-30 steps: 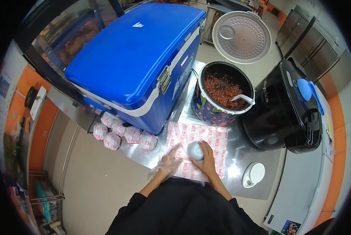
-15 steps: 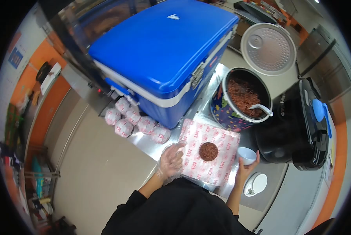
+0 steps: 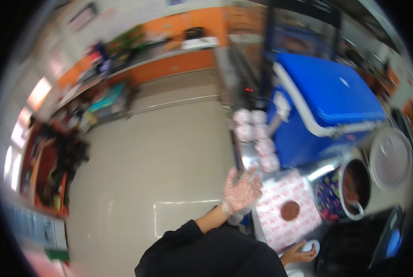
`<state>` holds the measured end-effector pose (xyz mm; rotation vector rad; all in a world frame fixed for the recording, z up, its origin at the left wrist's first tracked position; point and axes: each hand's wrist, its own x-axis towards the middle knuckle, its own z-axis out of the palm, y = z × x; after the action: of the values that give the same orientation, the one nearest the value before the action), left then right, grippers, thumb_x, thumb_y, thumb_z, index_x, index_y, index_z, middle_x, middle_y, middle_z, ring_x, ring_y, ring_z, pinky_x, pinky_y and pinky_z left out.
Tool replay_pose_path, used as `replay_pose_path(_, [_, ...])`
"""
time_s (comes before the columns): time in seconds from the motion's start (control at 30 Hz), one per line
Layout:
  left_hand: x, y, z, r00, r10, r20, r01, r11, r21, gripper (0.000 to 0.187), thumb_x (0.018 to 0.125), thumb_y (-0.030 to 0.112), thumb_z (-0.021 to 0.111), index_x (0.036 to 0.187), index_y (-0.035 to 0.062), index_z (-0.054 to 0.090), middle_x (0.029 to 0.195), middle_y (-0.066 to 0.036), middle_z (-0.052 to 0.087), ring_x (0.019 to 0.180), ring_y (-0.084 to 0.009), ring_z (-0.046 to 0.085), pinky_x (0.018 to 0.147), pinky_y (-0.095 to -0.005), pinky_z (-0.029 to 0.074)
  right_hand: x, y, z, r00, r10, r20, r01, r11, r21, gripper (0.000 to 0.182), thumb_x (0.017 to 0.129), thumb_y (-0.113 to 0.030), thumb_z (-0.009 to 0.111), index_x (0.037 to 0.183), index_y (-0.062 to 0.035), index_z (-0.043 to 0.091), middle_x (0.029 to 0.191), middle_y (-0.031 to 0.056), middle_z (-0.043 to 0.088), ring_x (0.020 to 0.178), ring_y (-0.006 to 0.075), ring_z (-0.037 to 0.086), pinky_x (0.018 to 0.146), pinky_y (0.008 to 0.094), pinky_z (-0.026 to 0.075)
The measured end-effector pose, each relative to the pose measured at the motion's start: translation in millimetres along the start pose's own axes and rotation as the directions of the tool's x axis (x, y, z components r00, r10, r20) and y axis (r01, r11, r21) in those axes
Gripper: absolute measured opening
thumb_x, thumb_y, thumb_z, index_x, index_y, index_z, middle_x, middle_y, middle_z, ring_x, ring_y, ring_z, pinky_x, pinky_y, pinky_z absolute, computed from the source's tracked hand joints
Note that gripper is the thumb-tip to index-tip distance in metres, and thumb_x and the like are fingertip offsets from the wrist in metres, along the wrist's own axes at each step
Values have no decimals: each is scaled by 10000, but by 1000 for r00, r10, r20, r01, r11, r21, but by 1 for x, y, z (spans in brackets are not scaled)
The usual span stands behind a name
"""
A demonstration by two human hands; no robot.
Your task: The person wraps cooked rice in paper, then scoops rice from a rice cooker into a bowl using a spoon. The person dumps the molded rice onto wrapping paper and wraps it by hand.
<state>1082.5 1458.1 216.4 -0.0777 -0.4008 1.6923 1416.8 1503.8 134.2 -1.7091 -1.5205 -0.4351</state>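
My left hand (image 3: 241, 193), in a clear plastic glove, is raised with palm up and fingers spread, holding nothing. It is beside the left edge of a stack of printed wrapping paper (image 3: 280, 232). A round, flat-topped mound of reddish-brown rice-like food (image 3: 290, 211) sits on the top sheet. Beyond the paper's near right corner, my bare right hand (image 3: 297, 253) grips a small white bowl (image 3: 312, 246). What the bowl contains cannot be made out. Several paper-wrapped bundles (image 3: 244, 132) stand in rows past my left hand.
A big blue cooler box (image 3: 329, 92) stands behind the paper. To the right are a patterned pot (image 3: 329, 198) of the brown food with a light-coloured utensil handle, a round metal lid (image 3: 391, 159) and a black appliance (image 3: 354, 249). Tiled floor (image 3: 160, 152) lies left.
The view has swung left, so the table's things appear further right. My left hand has opened from bent fingers to spread ones. My right hand still holds the bowl.
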Motion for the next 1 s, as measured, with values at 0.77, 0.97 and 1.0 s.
replay_pose_path(0.77, [-271,-2,-10,543,832,111,-790,462,403,578,942,510,388,1322,77,441,1132,-97,573,1002,-233,574,863,-358,489,-110,-248,-123,-198,-951,-238,-312,-169,935,213,925,-153,513,1038,-22,637,1062,181,585,955,366,561,834,403,446])
replay_pose_path(0.97, [-265,-17,-1,508,861,26,-760,434,484,561,936,522,391,1299,103,479,1095,-55,589,962,-172,577,817,-307,478,-105,-247,-122,-235,-950,-208,-318,-127,940,206,910,-164,543,1030,-23,633,982,173,603,924,365,566,808,397,448])
replay_pose_path(1.0, [-264,-18,-3,512,858,38,-763,434,478,561,936,521,391,1297,101,481,1094,-57,595,957,-172,578,814,-308,477,-104,-247,-122,-241,-951,-193,-330,-107,938,197,906,-167,553,1008,-17,631,960,173,602,904,363,569,789,394,451])
